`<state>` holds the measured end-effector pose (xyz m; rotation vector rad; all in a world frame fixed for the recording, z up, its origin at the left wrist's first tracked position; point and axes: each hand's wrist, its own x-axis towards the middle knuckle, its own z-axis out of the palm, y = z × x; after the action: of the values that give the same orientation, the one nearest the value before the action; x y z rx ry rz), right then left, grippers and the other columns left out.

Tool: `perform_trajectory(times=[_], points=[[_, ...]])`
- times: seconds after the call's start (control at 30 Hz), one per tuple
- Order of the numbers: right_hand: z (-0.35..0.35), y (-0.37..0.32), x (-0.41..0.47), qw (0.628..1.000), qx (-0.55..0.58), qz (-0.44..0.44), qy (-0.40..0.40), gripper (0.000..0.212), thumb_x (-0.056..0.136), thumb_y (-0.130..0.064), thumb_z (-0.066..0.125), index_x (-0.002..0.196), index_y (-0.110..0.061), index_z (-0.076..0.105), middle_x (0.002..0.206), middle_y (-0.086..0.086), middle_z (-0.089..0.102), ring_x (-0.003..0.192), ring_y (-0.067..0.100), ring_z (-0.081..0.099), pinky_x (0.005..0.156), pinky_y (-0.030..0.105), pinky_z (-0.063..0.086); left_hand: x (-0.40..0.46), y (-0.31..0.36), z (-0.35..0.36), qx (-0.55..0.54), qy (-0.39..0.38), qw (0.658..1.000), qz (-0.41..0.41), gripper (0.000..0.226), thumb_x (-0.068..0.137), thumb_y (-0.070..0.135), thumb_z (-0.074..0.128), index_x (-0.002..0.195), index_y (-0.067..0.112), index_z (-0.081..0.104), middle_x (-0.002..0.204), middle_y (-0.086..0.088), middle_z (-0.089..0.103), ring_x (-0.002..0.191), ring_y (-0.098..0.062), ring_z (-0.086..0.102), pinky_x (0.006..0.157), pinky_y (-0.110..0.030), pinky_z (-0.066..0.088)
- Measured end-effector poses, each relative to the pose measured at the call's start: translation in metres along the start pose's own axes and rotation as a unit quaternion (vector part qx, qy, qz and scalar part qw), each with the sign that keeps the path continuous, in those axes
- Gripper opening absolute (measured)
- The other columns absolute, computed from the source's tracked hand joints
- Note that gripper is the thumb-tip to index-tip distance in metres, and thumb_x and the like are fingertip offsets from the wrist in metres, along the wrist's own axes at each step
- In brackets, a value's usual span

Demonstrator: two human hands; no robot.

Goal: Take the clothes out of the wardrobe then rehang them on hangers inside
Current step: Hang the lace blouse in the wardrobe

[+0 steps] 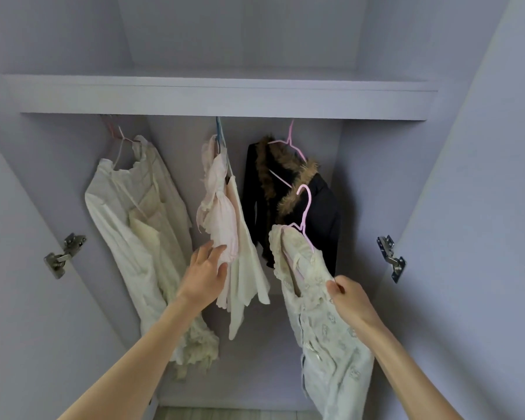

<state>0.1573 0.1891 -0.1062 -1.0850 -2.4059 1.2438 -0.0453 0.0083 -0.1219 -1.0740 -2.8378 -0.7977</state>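
Observation:
Three garments hang inside the wardrobe: a long cream dress [134,225] at the left, a pale pink top [225,213] in the middle, and a black jacket with a fur collar [297,201] at the right. My left hand [205,274] touches the lower part of the pink top with straight fingers. My right hand [346,295] grips the shoulder of a cream lace garment [325,328] that sits on a pink hanger [304,216]. This hanger's hook is free in the air, below the rail and in front of the black jacket.
A shelf [219,95] spans the wardrobe above the hanging clothes. Metal door hinges sit on the left side [62,256] and the right side [391,257]. A gap lies between the pink top and the black jacket.

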Motion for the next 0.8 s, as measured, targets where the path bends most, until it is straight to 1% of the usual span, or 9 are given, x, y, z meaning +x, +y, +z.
perform_trajectory(times=[0.07, 0.17, 0.27, 0.37, 0.5, 0.6, 0.67, 0.73, 0.8], points=[[0.000, -0.008, 0.013, 1.000, 0.001, -0.004, 0.012, 0.027, 0.099, -0.021, 0.037, 0.075, -0.009, 0.035, 0.067, 0.003, 0.034, 0.055, 0.011, 0.028, 0.047, 0.021, 0.023, 0.019, 0.002, -0.001, 0.041, 0.014, 0.999, 0.032, 0.049, 0.098, 0.020, 0.039, 0.145, 0.018, 0.027, 0.154, -0.007, 0.015, 0.142, -0.026, 0.009, 0.114, -0.040, 0.020], [0.001, -0.025, 0.036, 0.999, -0.005, -0.012, 0.034, 0.030, 0.099, -0.021, 0.039, 0.072, -0.010, 0.034, 0.066, 0.002, 0.035, 0.054, 0.010, 0.029, 0.046, 0.020, 0.024, 0.055, 0.008, -0.002, 0.111, 0.004, 0.990, 0.086, 0.051, 0.100, 0.025, 0.033, 0.148, 0.025, 0.016, 0.157, -0.004, 0.002, 0.144, -0.025, -0.005, 0.115, -0.040, 0.006], [0.003, -0.048, 0.067, 0.998, -0.009, -0.027, 0.062, 0.030, 0.099, -0.021, 0.039, 0.072, -0.009, 0.033, 0.065, 0.002, 0.034, 0.053, 0.010, 0.028, 0.046, 0.019, 0.022, 0.095, 0.011, -0.001, 0.158, -0.004, 0.979, 0.126, 0.051, 0.101, 0.028, 0.029, 0.148, 0.029, 0.011, 0.157, -0.004, -0.002, 0.143, -0.027, -0.011, 0.115, -0.042, -0.003], [0.008, -0.074, 0.100, 0.996, -0.013, -0.044, 0.082, 0.030, 0.099, -0.024, 0.039, 0.073, -0.009, 0.034, 0.065, 0.004, 0.032, 0.053, 0.011, 0.027, 0.048, 0.022, 0.021, 0.129, 0.009, 0.003, 0.200, -0.008, 0.968, 0.150, 0.050, 0.101, 0.032, 0.026, 0.148, 0.030, 0.010, 0.157, -0.005, -0.007, 0.142, -0.028, -0.015, 0.113, -0.045, -0.008], [0.014, -0.107, 0.136, 0.989, 0.011, -0.079, 0.121, 0.035, 0.099, -0.023, 0.039, 0.067, -0.011, 0.030, 0.060, 0.002, 0.030, 0.050, 0.011, 0.026, 0.048, 0.024, 0.021, 0.157, 0.000, 0.008, 0.221, -0.014, 0.958, 0.182, 0.047, 0.100, 0.036, 0.025, 0.147, 0.030, 0.019, 0.156, -0.008, -0.009, 0.140, -0.028, -0.020, 0.112, -0.045, -0.012], [0.015, -0.131, 0.163, 0.983, 0.034, -0.101, 0.148, 0.040, 0.099, -0.021, 0.040, 0.062, -0.013, 0.028, 0.056, 0.000, 0.030, 0.047, 0.011, 0.026, 0.041, 0.019, 0.023, 0.161, -0.006, 0.013, 0.230, -0.007, 0.955, 0.186, 0.046, 0.100, 0.036, 0.026, 0.145, 0.026, 0.026, 0.156, -0.008, -0.012, 0.131, -0.025, -0.032, 0.105, -0.042, -0.020], [0.017, -0.144, 0.182, 0.980, 0.056, -0.099, 0.162, 0.040, 0.099, -0.019, 0.040, 0.060, -0.013, 0.029, 0.056, -0.001, 0.033, 0.047, 0.011, 0.028, 0.038, 0.017, 0.027, 0.161, -0.008, 0.013, 0.226, -0.002, 0.956, 0.184, 0.045, 0.100, 0.032, 0.028, 0.144, 0.023, 0.030, 0.156, -0.008, -0.012, 0.128, -0.026, -0.035, 0.103, -0.040, -0.024], [0.021, -0.155, 0.199, 0.980, 0.064, -0.086, 0.166, 0.038, 0.099, -0.017, 0.039, 0.061, -0.012, 0.033, 0.059, 0.000, 0.038, 0.049, 0.011, 0.033, 0.035, 0.014, 0.028, 0.162, -0.009, 0.010, 0.208, 0.007, 0.961, 0.180, 0.043, 0.100, 0.028, 0.030, 0.143, 0.019, 0.033, 0.156, -0.009, -0.010, 0.130, -0.027, -0.034, 0.105, -0.037, -0.022], [0.026, -0.162, 0.215, 0.982, 0.060, -0.072, 0.167, 0.033, 0.099, -0.016, 0.037, 0.068, -0.009, 0.042, 0.065, 0.001, 0.044, 0.056, 0.013, 0.040, 0.037, 0.013, 0.030, 0.162, -0.011, 0.008, 0.182, 0.012, 0.969, 0.169, 0.042, 0.100, 0.026, 0.032, 0.141, 0.018, 0.035, 0.155, -0.010, -0.014, 0.133, -0.026, -0.031, 0.106, -0.034, -0.016]])
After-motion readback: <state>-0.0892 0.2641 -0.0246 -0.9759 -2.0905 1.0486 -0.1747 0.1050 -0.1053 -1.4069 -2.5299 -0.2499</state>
